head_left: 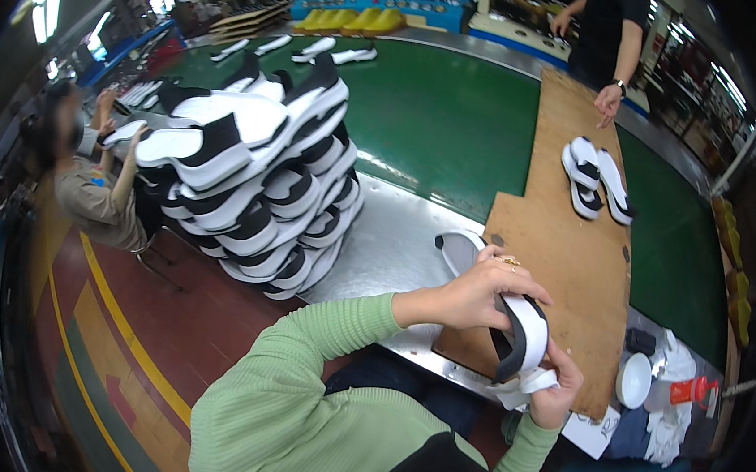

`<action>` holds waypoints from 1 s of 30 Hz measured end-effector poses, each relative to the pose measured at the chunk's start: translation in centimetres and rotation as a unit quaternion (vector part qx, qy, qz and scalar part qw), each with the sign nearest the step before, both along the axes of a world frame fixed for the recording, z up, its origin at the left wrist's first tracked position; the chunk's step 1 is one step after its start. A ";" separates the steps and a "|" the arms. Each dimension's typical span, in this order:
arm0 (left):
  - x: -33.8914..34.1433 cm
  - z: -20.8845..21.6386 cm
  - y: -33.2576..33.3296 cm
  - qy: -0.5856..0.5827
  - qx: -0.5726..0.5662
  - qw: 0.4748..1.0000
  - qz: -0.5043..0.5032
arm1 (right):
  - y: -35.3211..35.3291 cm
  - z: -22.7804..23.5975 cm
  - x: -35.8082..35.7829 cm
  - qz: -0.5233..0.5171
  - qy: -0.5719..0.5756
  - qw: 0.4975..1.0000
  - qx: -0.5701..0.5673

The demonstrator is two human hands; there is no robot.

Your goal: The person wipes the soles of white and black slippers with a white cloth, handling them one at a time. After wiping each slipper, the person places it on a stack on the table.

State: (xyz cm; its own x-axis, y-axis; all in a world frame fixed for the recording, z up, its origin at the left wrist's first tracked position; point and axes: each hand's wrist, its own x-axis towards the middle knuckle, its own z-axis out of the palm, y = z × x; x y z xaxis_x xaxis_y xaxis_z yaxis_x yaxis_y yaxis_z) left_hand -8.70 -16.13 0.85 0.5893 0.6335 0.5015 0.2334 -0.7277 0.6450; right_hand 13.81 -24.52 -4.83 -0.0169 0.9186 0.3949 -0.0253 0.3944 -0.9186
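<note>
A black-and-white shoe sole (529, 332) is tilted up above the edge of the brown board (563, 279). My left hand (486, 290) grips it from above, fingers curled over its side. Close to its lower end, my right hand (555, 388) pinches a white cloth (534, 383) against the sole. Beyond my left wrist shows a grey, dark-rimmed sole end (459, 250); whether it belongs to the same sole I cannot tell. Farther up the board lie several black-and-white soles (585, 178).
A tall stack of soles (258, 172) stands at left on the metal table (386, 246). Behind runs a green conveyor belt (434, 111). A white bowl (633, 381), rags and a red bottle (693, 390) sit at right. Co-workers stand at left (99, 185) and far right (606, 40).
</note>
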 end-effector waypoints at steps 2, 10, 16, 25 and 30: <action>-0.6 2.6 -0.6 -0.069 -0.055 0.994 -0.060 | 0.6 0.8 -0.3 0.006 -0.029 0.999 0.039; -6.8 15.2 -2.4 -0.120 -0.076 0.990 -0.005 | 2.6 -1.7 -0.5 0.000 -0.004 0.998 -0.063; -14.9 28.1 -0.7 -0.054 0.086 0.995 0.013 | 3.6 -6.4 1.5 -0.035 0.059 0.991 -0.113; -25.7 29.0 6.4 0.333 -0.010 0.903 0.272 | 3.6 -7.1 1.9 -0.057 0.062 0.990 -0.116; -30.5 25.7 9.9 0.335 -0.152 0.883 0.292 | 3.5 -6.9 1.7 -0.081 0.051 0.990 -0.104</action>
